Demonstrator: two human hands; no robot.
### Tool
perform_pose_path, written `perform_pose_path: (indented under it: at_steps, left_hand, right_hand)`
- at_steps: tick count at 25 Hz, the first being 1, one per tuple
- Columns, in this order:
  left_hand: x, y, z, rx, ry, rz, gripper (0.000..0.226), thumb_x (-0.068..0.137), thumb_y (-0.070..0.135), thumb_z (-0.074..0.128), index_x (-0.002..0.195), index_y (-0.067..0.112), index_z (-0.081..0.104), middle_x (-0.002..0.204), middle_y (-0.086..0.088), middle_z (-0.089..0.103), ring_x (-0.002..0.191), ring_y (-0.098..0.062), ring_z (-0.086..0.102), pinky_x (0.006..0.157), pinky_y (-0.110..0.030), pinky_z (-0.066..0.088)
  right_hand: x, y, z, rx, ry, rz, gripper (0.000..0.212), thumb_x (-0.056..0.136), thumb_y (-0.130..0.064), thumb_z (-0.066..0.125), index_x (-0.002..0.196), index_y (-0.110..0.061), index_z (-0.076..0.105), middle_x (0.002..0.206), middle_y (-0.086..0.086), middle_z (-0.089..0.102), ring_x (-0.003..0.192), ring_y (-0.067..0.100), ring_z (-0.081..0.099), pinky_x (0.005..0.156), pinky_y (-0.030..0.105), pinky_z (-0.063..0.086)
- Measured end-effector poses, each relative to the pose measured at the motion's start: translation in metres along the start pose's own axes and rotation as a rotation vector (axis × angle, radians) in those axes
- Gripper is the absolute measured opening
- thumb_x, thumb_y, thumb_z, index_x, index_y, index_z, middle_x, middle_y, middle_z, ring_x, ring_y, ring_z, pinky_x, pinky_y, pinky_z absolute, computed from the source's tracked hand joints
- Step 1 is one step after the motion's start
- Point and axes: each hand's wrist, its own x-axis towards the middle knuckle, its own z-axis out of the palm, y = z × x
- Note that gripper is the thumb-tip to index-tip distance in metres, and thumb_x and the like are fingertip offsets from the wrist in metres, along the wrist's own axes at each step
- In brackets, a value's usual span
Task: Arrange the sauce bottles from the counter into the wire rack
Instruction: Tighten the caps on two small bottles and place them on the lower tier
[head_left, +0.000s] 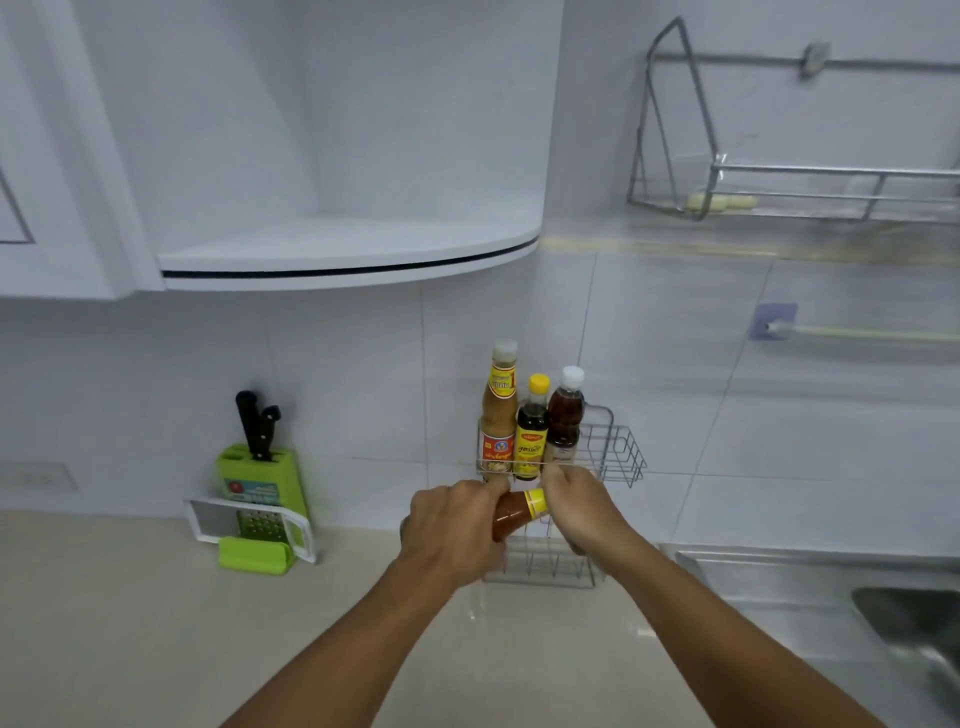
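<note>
A two-tier wire rack (618, 449) stands against the tiled wall. In its top tier stand a tall tan sauce bottle (498, 415), a dark bottle with a yellow cap (531, 431) and a brown bottle with a white cap (565, 415). In front of the rack, a red sauce bottle with a yellow neck band (514, 512) lies tilted between my hands. My left hand (452, 530) grips its body. My right hand (584, 512) holds its cap end. The bottle's cap and base are hidden by my fingers.
A green knife block (262, 478) with black knives, a white grater (244, 525) and a green holder (252, 556) stand at the left on the beige counter (156, 623). A steel sink (909, 618) lies at the right. A curved shelf (353, 254) and a wall dish rack (779, 187) hang above.
</note>
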Motion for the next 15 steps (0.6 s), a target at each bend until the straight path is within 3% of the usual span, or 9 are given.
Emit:
perform_pose_path:
  at_steps: [2, 5, 6, 8, 10, 11, 13, 15]
  left_hand:
    - [0.002, -0.001, 0.004, -0.253, -0.107, -0.047, 0.049, 0.063, 0.039, 0.071, 0.110, 0.036, 0.057, 0.098, 0.004, 0.071, 0.084, -0.022, 0.070, 0.074, -0.039, 0.058]
    - [0.004, -0.007, 0.000, -0.902, -0.487, -0.095, 0.032, 0.064, 0.017, 0.076, 0.092, 0.023, 0.063, 0.082, -0.006, 0.067, 0.065, -0.021, 0.068, 0.066, -0.039, 0.059]
    - [0.005, -0.007, 0.000, -0.930, -0.528, -0.070, 0.029, 0.064, 0.014, 0.076, 0.089, 0.022, 0.063, 0.081, -0.006, 0.066, 0.064, -0.024, 0.068, 0.066, -0.040, 0.058]
    - [0.009, 0.001, 0.004, -0.663, -0.381, -0.040, 0.038, 0.062, 0.025, 0.078, 0.096, 0.031, 0.062, 0.091, -0.002, 0.069, 0.076, -0.026, 0.070, 0.070, -0.039, 0.058]
    - [0.013, 0.010, 0.012, -0.233, -0.108, -0.011, 0.051, 0.065, 0.037, 0.076, 0.112, 0.037, 0.056, 0.104, 0.003, 0.070, 0.091, -0.024, 0.068, 0.075, -0.036, 0.054]
    - [0.015, 0.013, 0.016, -0.150, -0.030, -0.024, 0.053, 0.067, 0.039, 0.075, 0.116, 0.038, 0.053, 0.108, 0.003, 0.069, 0.095, -0.024, 0.067, 0.076, -0.035, 0.053]
    - [0.019, 0.016, 0.021, -0.299, -0.073, -0.106, 0.060, 0.065, 0.039, 0.075, 0.119, 0.038, 0.049, 0.110, 0.002, 0.066, 0.095, -0.023, 0.066, 0.075, -0.034, 0.054]
    - [0.025, 0.017, 0.029, -0.608, -0.205, -0.159, 0.068, 0.059, 0.038, 0.079, 0.117, 0.037, 0.043, 0.110, 0.004, 0.061, 0.095, -0.017, 0.064, 0.075, -0.033, 0.057]
  right_hand:
    - [0.002, -0.005, -0.012, -0.046, -0.077, -0.068, 0.035, 0.104, -0.028, 0.037, 0.082, -0.012, 0.059, 0.068, 0.001, 0.057, 0.058, 0.013, 0.049, 0.053, 0.028, 0.034]
    - [0.000, -0.008, -0.027, -0.162, -0.107, -0.395, 0.024, 0.104, -0.025, 0.044, 0.100, -0.020, 0.067, 0.068, -0.019, 0.063, 0.063, -0.004, 0.055, 0.056, 0.016, 0.035]
    - [0.001, -0.007, -0.027, -0.190, -0.102, -0.442, 0.024, 0.104, -0.022, 0.043, 0.101, -0.019, 0.066, 0.066, -0.019, 0.061, 0.061, -0.003, 0.055, 0.055, 0.016, 0.036]
    - [0.009, 0.001, -0.022, -0.253, -0.056, -0.372, 0.028, 0.104, -0.022, 0.038, 0.094, -0.011, 0.061, 0.069, -0.007, 0.059, 0.061, 0.008, 0.054, 0.055, 0.031, 0.043]
    - [0.017, 0.009, -0.017, -0.087, -0.085, -0.060, 0.032, 0.102, -0.026, 0.037, 0.083, -0.008, 0.055, 0.061, 0.005, 0.049, 0.048, 0.019, 0.045, 0.045, 0.031, 0.037]
    - [0.016, 0.013, -0.016, 0.113, -0.131, 0.081, 0.031, 0.101, -0.030, 0.040, 0.081, -0.010, 0.053, 0.055, 0.003, 0.042, 0.042, 0.017, 0.038, 0.042, 0.026, 0.031]
    - [0.012, 0.020, -0.019, 0.502, -0.235, 0.187, 0.030, 0.099, -0.038, 0.059, 0.088, -0.011, 0.061, 0.052, -0.001, 0.043, 0.041, 0.014, 0.037, 0.042, 0.023, 0.033]
    - [0.006, 0.028, -0.018, 0.563, -0.340, 0.115, 0.032, 0.091, -0.039, 0.075, 0.106, -0.011, 0.072, 0.066, 0.002, 0.068, 0.049, 0.017, 0.055, 0.048, 0.028, 0.051]
